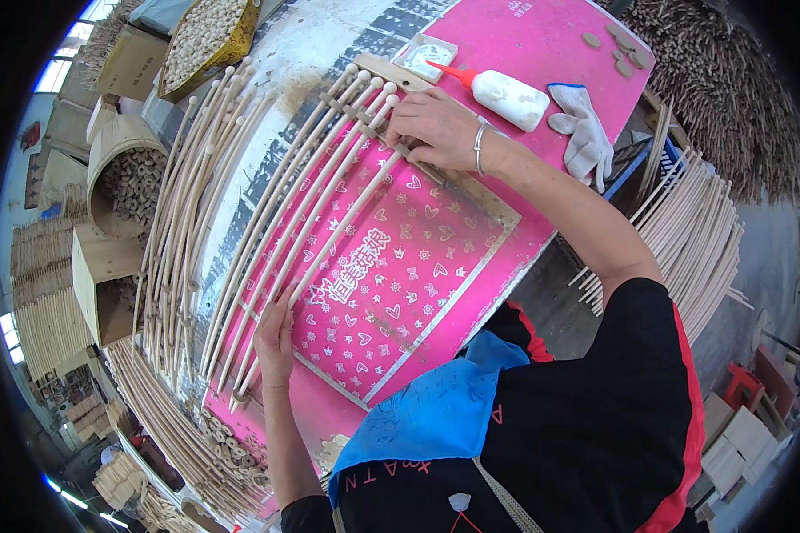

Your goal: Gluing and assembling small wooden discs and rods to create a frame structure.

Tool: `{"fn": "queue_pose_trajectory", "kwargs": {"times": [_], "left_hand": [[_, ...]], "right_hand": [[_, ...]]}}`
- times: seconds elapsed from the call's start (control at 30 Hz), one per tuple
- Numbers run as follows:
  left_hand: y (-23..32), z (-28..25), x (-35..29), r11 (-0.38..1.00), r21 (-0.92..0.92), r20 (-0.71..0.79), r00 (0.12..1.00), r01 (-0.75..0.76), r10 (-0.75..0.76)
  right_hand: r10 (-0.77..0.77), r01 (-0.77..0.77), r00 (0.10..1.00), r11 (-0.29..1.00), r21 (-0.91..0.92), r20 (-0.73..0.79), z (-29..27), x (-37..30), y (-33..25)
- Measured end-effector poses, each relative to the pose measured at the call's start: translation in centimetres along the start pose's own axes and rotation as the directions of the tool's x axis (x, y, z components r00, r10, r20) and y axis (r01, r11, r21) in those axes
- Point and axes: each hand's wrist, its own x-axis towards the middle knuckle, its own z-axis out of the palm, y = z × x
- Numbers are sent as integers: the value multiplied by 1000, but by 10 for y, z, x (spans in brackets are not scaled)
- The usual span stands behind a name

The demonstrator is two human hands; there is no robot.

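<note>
My left hand (pixel 276 338) is closed round the lower part of a slender wooden rod (pixel 347 218), which slants up and right across the pink tabletop. At its upper end, the bent fingers of my right hand (pixel 436 129) grip the same rod beside a wooden bar (pixel 387 73). Just left of it, several similar rods (pixel 280 182) lie side by side, with round balls on their upper ends and small wooden connectors (pixel 354 108) across them. My right fingers cover the tip of the held rod, so whether it bears a ball is hidden.
Past my right hand lie a white squeeze bottle with red nozzle (pixel 511 99), a shallow white dish (pixel 415 67), a glove (pixel 584 133) and wooden discs (pixel 627 58). More ball-ended rods (pixel 182 213) and a box of wooden balls (pixel 206 35) are at left. Bundled rods (pixel 689 240) stand at right.
</note>
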Motion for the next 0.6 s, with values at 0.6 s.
{"fn": "queue_pose_trajectory", "kwargs": {"times": [0.6], "left_hand": [[4, 4, -1, 996, 3, -90, 992, -92, 92]], "right_hand": [[604, -657, 722, 752, -59, -336, -64, -93, 19]]}}
